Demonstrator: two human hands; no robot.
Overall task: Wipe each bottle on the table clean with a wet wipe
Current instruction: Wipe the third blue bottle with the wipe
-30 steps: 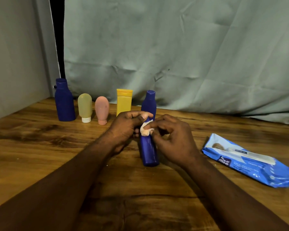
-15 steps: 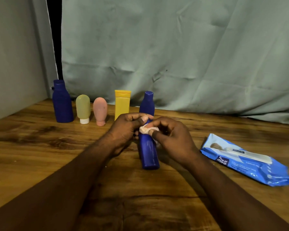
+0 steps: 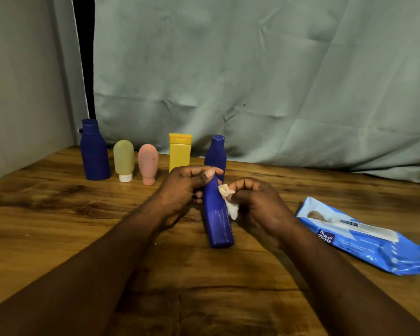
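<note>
Head view. The left hand [image 3: 184, 187] grips the neck end of the held bottle [image 3: 217, 221], fingers and thumb curled round it. The bottle is blue and tilted, cap end up in that hand, base down near the table [image 3: 58, 214] at centre. Whether the base touches the wood cannot be told. The right hand [image 3: 260, 207] pinches a crumpled white wipe [image 3: 228, 200] and presses it against the bottle's right side, just below the neck.

Progress, as a judgement: the wiping of this one bottle is under way, with the wipe on its upper part and the lower body not yet covered. Five more bottles stand upright in a row at the back edge: big blue bottle [image 3: 94, 154], green tube [image 3: 123, 161], pink tube [image 3: 148, 163], yellow bottle [image 3: 179, 151] and rear blue bottle [image 3: 216, 151], the last partly hidden by the hands. Nothing shows which of these, if any, are already clean. At most five remain.

Count: six bottles (three blue, one yellow, one green, one pink), one wipe in use, and one blue pack [image 3: 364, 238] lying flat to the right, well apart from the row.
</note>
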